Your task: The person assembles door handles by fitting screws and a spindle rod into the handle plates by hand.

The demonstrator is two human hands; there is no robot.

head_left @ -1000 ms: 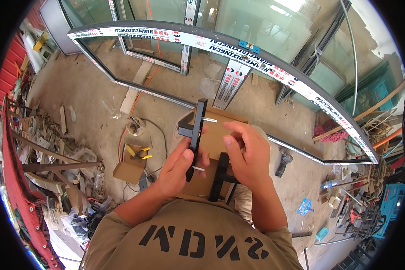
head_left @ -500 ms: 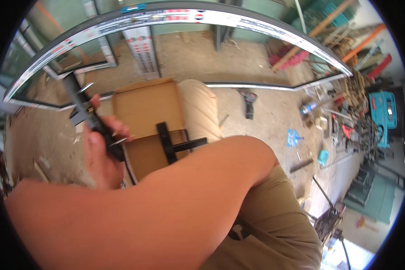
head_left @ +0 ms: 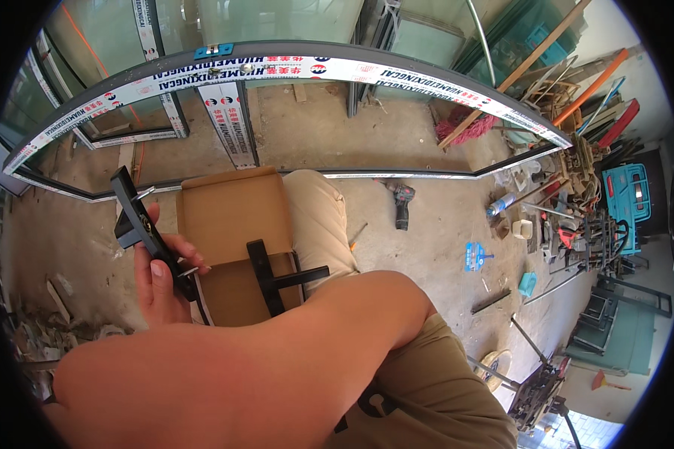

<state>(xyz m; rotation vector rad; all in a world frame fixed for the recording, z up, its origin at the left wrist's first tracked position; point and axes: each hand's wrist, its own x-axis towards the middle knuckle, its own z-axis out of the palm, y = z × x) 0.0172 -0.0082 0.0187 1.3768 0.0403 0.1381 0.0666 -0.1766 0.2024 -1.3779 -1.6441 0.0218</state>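
My left hand is closed round a long black door handle. Its thumb lies across the near side and the fingers wrap behind. Two metal screws stick out of the plate, one near each end. Just right of the hand sits an open brown cardboard box, its lid folded back. A second black handle, T-shaped, lies across that box, its lever reaching over the right side. A bare limb crosses the foreground and hides the left wrist. My right hand is out of view.
A large dark window frame with printed protective film spans the far side. A beige padded cushion adjoins the box. On the floor are a cordless drill, a screwdriver and a blue packet. Tools and a teal case crowd the right.
The view has shifted, so the frame, box and drill appear lower now. My left hand keeps its grip on the handle, and the blur has cleared.
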